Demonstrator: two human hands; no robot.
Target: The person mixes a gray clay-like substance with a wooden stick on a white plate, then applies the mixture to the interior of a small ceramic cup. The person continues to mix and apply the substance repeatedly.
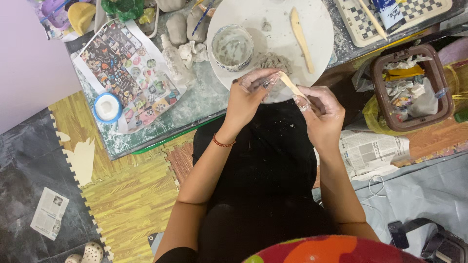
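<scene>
**Wooden tool being cleaned of clay**

A wooden modelling stick (292, 85) is being held over the round board's (321, 29) near edge, the right hand (321, 112) clamped on its lower end, the left hand (251, 90) pinched round its tip. A steady, light grip is probably being called for. Being counted: two sticks, the second (301, 36) lying on the board; one clay cup (232, 47); one clay lump (274, 62).

Both forearms reaching forward, left hand (248, 95) and right hand (319, 109) close together, fingers curled, clay-smeared
</scene>
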